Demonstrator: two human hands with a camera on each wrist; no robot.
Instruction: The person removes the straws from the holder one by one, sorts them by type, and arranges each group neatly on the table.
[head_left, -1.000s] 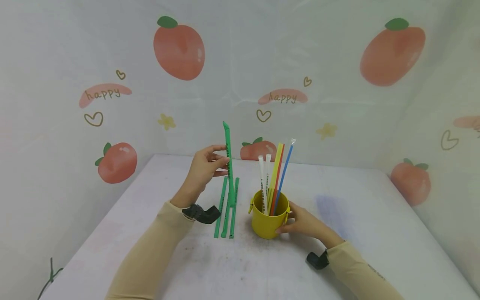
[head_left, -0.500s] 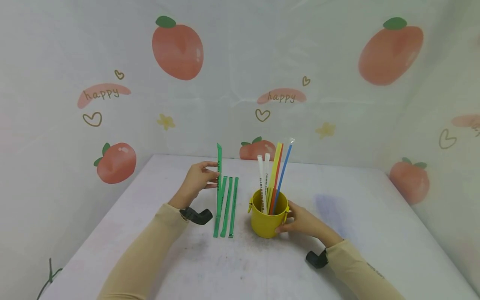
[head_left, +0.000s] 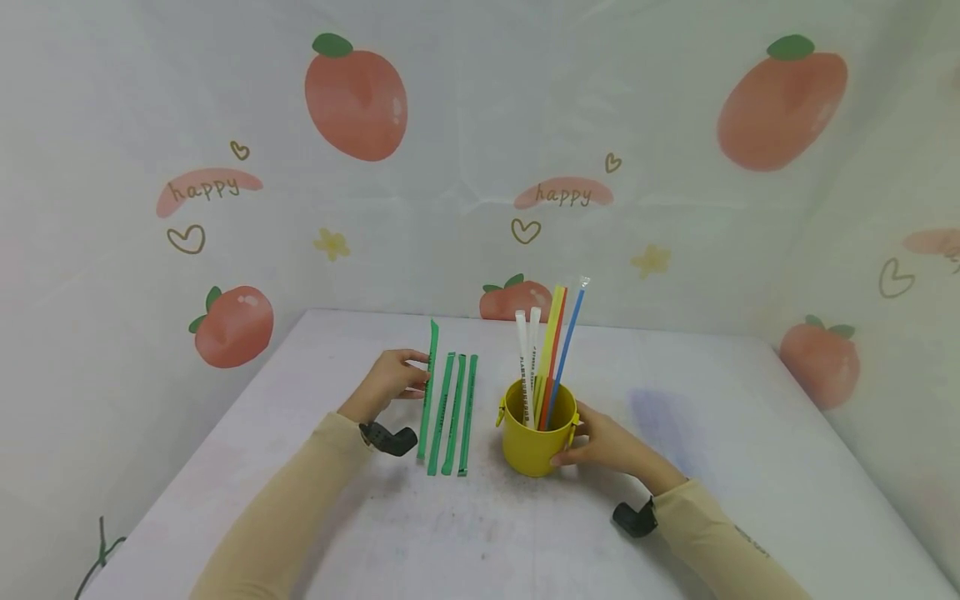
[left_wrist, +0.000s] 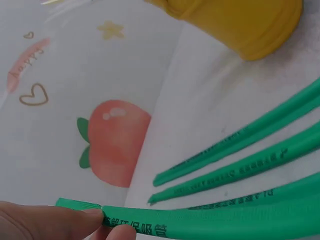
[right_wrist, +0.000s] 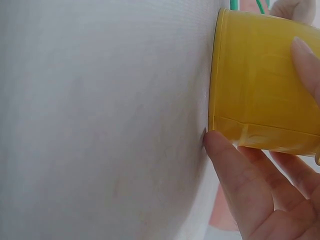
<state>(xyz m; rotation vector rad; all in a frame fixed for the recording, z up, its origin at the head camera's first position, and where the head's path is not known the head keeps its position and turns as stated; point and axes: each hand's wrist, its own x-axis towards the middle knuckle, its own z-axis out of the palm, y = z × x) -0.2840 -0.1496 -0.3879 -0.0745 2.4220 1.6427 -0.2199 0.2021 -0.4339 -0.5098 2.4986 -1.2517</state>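
Between thumb and fingers my left hand (head_left: pixel 384 385) pinches a green paper-wrapped straw (head_left: pixel 426 412) near its upper end. It slants low over the table, its lower end close to the tabletop. Right of it, three similar green-wrapped straws (head_left: pixel 453 417) lie side by side, dark print along them; the left wrist view shows their printed wrappers (left_wrist: pixel 235 172) beyond the pinched one. My right hand (head_left: pixel 606 448) grips a small yellow bucket (head_left: pixel 529 452) from its right side, thumb on the near wall (right_wrist: pixel 305 57). Inside the bucket lean white-wrapped straws (head_left: pixel 522 350) and yellow, red and blue straws (head_left: pixel 567 342).
The white table (head_left: pixel 480 542) carries faint smudges and a bluish stain (head_left: pixel 663 425) on the right. Behind it hangs a pale cloth (head_left: pixel 465 167) printed with red fruit. A dark green cord (head_left: pixel 102 550) shows at the left edge.
My left hand has come down and left with the green straw, from upright above the other straws to low beside their left end. The right hand and bucket have stayed put.
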